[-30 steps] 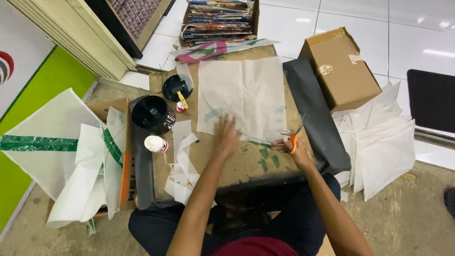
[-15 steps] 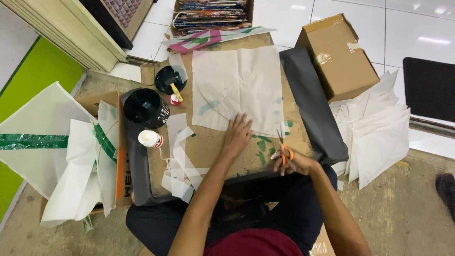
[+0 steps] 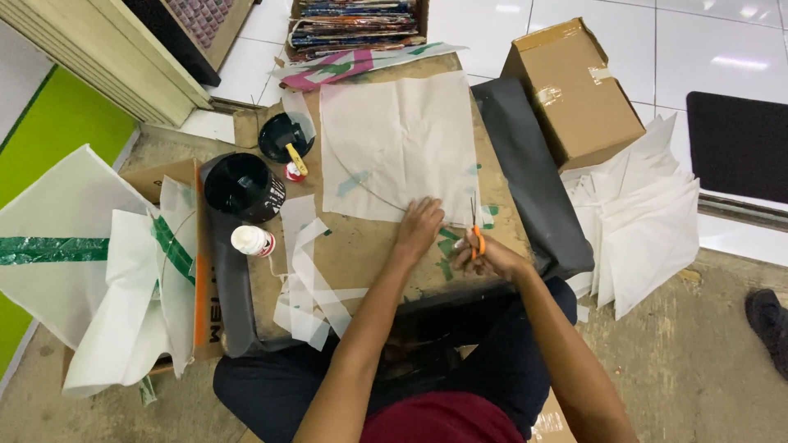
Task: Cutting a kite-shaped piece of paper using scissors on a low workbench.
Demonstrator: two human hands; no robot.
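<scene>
On worn cardboard, left hand (image 3: 420, 228) flattens thin paper (image 3: 398, 148); right hand (image 3: 486, 258) grips orange-handled scissors (image 3: 474, 232).

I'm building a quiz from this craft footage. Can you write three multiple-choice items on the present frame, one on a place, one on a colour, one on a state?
1. Where does the brown cardboard box stand?
A. On the white floor tiles beyond the work board's far right corner
B. On the person's lap
C. On the green floor panel at the left

2. What colour are the handles of the scissors in the right hand?
A. Blue
B. Orange
C. Black

3. How does the left hand meet the square cream paper sheet?
A. Lifts it clear of the board
B. Crumples it into a ball
C. Presses flat on its near edge

Answers:
1 A: the box sits on tiles past the dark mat.
2 B: orange loops show at the fingers.
3 C: the palm lies down and the sheet lies flat.
</scene>
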